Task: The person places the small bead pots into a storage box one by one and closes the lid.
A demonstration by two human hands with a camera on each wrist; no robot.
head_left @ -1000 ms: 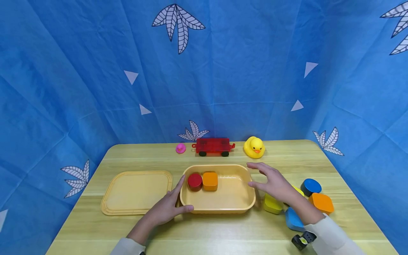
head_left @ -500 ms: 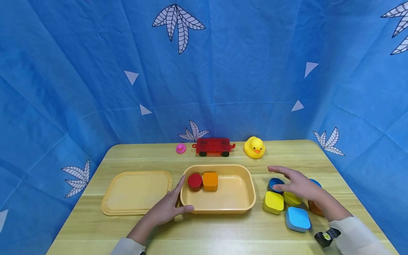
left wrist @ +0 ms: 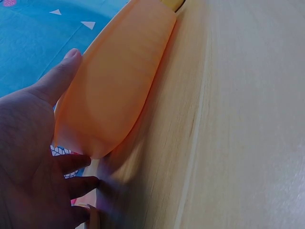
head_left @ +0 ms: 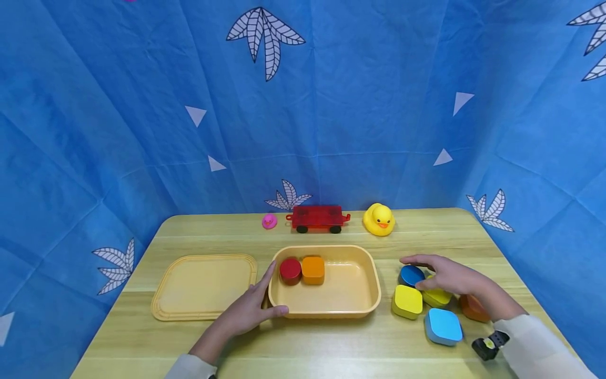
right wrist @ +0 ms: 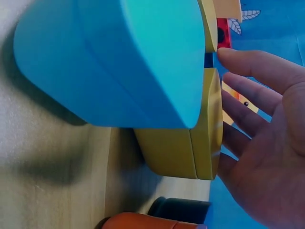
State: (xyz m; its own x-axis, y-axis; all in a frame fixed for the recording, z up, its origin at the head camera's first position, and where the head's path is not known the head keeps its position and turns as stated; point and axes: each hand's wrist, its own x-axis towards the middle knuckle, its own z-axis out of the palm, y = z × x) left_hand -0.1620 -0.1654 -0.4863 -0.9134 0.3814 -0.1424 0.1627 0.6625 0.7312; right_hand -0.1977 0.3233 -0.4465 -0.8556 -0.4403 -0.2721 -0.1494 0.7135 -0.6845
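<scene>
The tan tray (head_left: 345, 310) holds a red round block (head_left: 290, 271) and an orange square block (head_left: 313, 270) at its left end. My left hand (head_left: 248, 310) rests against the tray's left end, thumb at the front rim; the left wrist view shows the thumb along the wall (left wrist: 114, 81). My right hand (head_left: 450, 275) hovers over the right group, thumb and fingers spread around a dark blue round block (head_left: 411, 275); whether they touch it I cannot tell. Under the palm lies a yellow block (head_left: 437, 298), with another yellow block (head_left: 407, 301) in front of the blue one.
A light blue block (head_left: 443, 326) and an orange block (head_left: 473, 308) lie near my right wrist. Left of the tray is a flat tan lid (head_left: 204, 287). Along the back stand a small pink duck (head_left: 269, 221), a red wagon (head_left: 317, 218) and a yellow duck (head_left: 379, 219).
My right hand has moved away from the tray's right end, rightward to the blocks, and lowered around the dark blue one. The left hand has stayed at the tray.
</scene>
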